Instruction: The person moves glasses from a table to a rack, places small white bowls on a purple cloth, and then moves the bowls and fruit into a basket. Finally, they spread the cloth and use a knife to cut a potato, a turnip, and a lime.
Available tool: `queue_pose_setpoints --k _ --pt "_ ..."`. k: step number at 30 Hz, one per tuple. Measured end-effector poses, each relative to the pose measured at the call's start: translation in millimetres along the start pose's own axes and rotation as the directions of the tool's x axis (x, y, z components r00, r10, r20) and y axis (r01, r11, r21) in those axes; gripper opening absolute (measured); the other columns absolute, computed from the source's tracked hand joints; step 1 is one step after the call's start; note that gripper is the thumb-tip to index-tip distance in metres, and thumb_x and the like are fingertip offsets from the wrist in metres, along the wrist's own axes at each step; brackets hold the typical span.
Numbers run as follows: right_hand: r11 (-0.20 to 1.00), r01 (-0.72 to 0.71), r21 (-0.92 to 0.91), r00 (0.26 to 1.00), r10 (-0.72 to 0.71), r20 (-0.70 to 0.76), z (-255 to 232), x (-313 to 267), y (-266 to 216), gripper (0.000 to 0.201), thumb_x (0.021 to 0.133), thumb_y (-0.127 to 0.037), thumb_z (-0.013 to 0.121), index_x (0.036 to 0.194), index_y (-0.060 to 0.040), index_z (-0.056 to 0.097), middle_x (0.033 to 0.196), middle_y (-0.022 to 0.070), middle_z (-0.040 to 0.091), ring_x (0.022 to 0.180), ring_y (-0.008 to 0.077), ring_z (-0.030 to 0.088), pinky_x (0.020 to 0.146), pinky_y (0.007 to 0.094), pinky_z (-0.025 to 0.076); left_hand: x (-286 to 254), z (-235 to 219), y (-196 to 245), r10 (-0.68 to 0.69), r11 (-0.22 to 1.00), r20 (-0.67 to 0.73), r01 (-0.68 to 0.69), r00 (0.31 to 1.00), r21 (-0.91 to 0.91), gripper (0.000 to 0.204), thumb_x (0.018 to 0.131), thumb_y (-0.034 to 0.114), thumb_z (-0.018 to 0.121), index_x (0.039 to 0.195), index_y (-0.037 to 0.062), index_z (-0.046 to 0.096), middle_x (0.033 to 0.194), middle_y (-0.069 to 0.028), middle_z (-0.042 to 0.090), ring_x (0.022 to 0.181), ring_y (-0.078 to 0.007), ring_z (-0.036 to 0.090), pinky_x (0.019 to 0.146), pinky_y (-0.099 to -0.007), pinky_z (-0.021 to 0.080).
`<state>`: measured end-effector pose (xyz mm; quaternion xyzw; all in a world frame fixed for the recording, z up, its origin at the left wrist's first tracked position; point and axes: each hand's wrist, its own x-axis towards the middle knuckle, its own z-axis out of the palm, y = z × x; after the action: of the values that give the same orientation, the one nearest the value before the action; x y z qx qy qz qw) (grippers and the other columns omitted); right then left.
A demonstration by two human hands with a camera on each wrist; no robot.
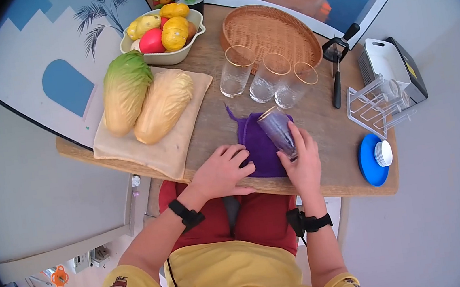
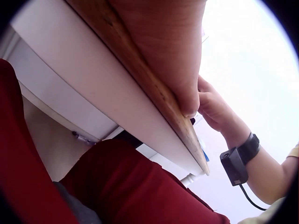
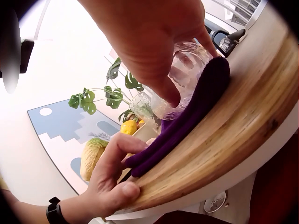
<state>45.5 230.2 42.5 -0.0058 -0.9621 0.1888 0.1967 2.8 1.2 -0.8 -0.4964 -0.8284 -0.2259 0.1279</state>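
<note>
In the head view, the right hand (image 1: 305, 164) grips a gold-rimmed glass (image 1: 278, 130) between thumb and fingers, tilted over a purple cloth (image 1: 262, 164) on the table (image 1: 333, 156). The left hand (image 1: 222, 172), fingers loosely bent, touches the cloth's left side; three upright glasses (image 1: 262, 88) stand beyond. The left wrist view shows the left hand at the table's near edge, fingertips unclear. In the right wrist view, the left thumb lies apart from the cloth.

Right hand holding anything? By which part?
The right hand grips a tilted glass by its sides, toward the base; the rim end is free.
</note>
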Motion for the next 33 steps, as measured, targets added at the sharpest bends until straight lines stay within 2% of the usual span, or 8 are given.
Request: queue_pose_setpoints --k 5,7,11,14,18,25,29,33 --pt "1.000 0.025 0.014 0.996 -0.026 0.079 -9 -8 -16 0.081 0.073 -0.009 0.083 0.147 -0.0182 0.050 0.133 0.0136 0.056 0.115 0.0376 0.057 0.096 0.0452 0.050 0 0 -1 -0.003 1.000 0.001 0.003 1.000 -0.019 0.054 0.077 0.056 0.075 0.104 0.0106 0.064 0.117 -0.0117 0.059 0.122 -0.0324 0.053 0.100 -0.0465 0.046" --pt "0.982 0.099 0.161 0.981 -0.124 0.150 -10 -16 -25 0.080 0.072 -0.011 0.083 0.146 -0.0159 0.051 0.132 0.0158 0.056 0.115 0.0389 0.056 0.097 0.0457 0.050 1 0 -1 -0.008 1.000 -0.009 0.008 1.000 -0.028 0.050 0.077 0.053 0.076 0.102 0.0129 0.060 0.118 -0.0099 0.058 0.122 -0.0305 0.053 0.100 -0.0451 0.044" --pt "0.966 0.004 0.258 0.979 -0.056 0.196 -10 -15 -20 0.077 0.076 -0.015 0.081 0.146 -0.0111 0.050 0.135 0.0184 0.054 0.119 0.0403 0.056 0.101 0.0468 0.048 0 1 -2 0.000 0.999 -0.002 0.000 1.000 -0.035 0.054 0.078 0.056 0.075 0.104 0.0108 0.062 0.116 -0.0112 0.057 0.119 -0.0322 0.054 0.099 -0.0465 0.046" --pt "0.993 0.098 0.071 0.986 -0.107 0.125 -11 -1 -4 0.076 0.078 -0.016 0.079 0.147 -0.0105 0.049 0.137 0.0188 0.053 0.120 0.0400 0.056 0.100 0.0465 0.049 1 1 -2 0.000 1.000 -0.002 0.000 1.000 -0.025 0.054 0.078 0.056 0.074 0.104 0.0104 0.062 0.113 -0.0109 0.057 0.119 -0.0321 0.054 0.098 -0.0462 0.046" --pt "0.993 0.059 0.100 0.989 -0.072 0.127 -17 9 -10 0.075 0.080 -0.016 0.077 0.148 -0.0099 0.047 0.136 0.0174 0.054 0.118 0.0387 0.057 0.096 0.0451 0.051 1 1 -2 -0.001 1.000 -0.003 0.001 1.000 -0.026 0.054 0.078 0.056 0.074 0.103 0.0100 0.063 0.110 -0.0108 0.057 0.119 -0.0319 0.055 0.098 -0.0458 0.047" --pt "0.996 0.045 -0.073 0.989 -0.035 0.144 -3 9 -14 0.088 0.074 -0.015 0.083 0.152 -0.0126 0.042 0.132 0.0161 0.057 0.112 0.0377 0.059 0.093 0.0454 0.052 1 0 -2 0.003 1.000 -0.005 -0.003 1.000 -0.026 0.053 0.078 0.056 0.074 0.103 0.0102 0.063 0.111 -0.0108 0.057 0.118 -0.0317 0.055 0.098 -0.0456 0.047" --pt "0.987 0.036 0.156 0.966 -0.074 0.248 -8 -6 -30 0.091 0.072 -0.019 0.085 0.152 -0.0128 0.041 0.131 0.0184 0.057 0.111 0.0391 0.060 0.091 0.0464 0.054 1 1 -2 0.001 1.000 0.000 -0.001 1.000 -0.022 0.053 0.078 0.056 0.074 0.103 0.0102 0.063 0.111 -0.0107 0.057 0.118 -0.0317 0.055 0.098 -0.0455 0.047" --pt "0.987 -0.067 0.143 0.957 0.023 0.288 -7 -11 -26 0.091 0.073 -0.023 0.085 0.152 -0.0142 0.041 0.130 0.0179 0.059 0.111 0.0389 0.063 0.088 0.0458 0.057 0 2 -1 0.001 1.000 -0.020 -0.001 1.000 -0.020 0.049 0.078 0.054 0.075 0.100 0.0126 0.060 0.115 -0.0088 0.056 0.120 -0.0299 0.053 0.098 -0.0434 0.045"
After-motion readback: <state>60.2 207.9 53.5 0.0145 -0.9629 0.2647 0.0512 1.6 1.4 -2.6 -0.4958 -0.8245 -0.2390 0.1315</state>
